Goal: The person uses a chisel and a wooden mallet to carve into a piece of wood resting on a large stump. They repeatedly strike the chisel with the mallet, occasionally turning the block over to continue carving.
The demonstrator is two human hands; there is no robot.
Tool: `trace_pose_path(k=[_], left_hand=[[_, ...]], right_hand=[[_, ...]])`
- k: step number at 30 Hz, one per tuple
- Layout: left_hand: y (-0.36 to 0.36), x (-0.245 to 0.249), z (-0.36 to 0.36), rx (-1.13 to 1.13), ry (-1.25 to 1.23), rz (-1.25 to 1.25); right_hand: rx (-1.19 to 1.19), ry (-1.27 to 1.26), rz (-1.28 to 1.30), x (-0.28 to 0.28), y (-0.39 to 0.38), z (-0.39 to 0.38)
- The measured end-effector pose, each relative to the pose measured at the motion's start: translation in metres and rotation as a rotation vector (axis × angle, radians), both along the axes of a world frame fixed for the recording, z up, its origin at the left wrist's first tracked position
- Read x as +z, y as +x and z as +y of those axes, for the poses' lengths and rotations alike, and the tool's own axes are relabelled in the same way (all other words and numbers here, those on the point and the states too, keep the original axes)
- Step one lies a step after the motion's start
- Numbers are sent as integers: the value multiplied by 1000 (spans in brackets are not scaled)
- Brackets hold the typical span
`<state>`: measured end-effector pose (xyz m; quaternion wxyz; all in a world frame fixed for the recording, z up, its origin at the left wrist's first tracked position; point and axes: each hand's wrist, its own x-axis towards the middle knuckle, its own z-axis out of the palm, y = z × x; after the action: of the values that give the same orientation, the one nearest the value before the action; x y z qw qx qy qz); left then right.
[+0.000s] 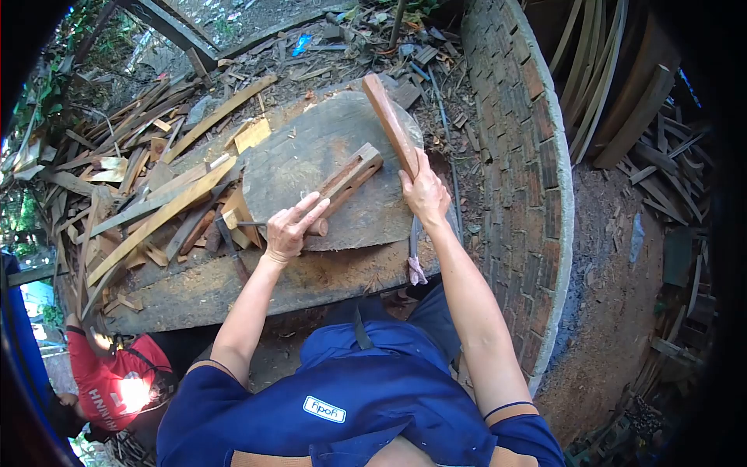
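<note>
My right hand is wrapped round the near end of a long reddish-brown wooden bar, which points away from me over the right side of a rounded, worn wooden slab. My left hand rests index and middle fingers along a slotted wooden block lying slantwise on the slab. Under that palm sits a tool with a round wooden handle and a thin dark shaft sticking out to the left. It looks like a chisel; its tip cannot be made out.
Scrap boards are heaped on the left of the sawdust-covered bench. A curved brick wall stands close on the right. A rod with a pale wrapped end lies by the slab. Another person in red is at lower left.
</note>
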<state>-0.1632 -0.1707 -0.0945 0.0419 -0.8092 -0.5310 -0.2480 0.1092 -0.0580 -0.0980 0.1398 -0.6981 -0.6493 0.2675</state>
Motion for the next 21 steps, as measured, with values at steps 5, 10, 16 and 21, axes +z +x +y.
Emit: trace_pose_path(k=[5,10,16,21], left_hand=[[-1,2,1,-95,-113,-131],[18,1,-3,-17,-166,-19],[25,-2,-5,80,-171,-64],[23,12,1,80,-295,-120]], right_hand=[[-8,-4,1,2,-1,2],[-62,43,48,-4,0,-7],[-55,54,22,2,-2,-4],[-58,18,-13,0,-3,0]])
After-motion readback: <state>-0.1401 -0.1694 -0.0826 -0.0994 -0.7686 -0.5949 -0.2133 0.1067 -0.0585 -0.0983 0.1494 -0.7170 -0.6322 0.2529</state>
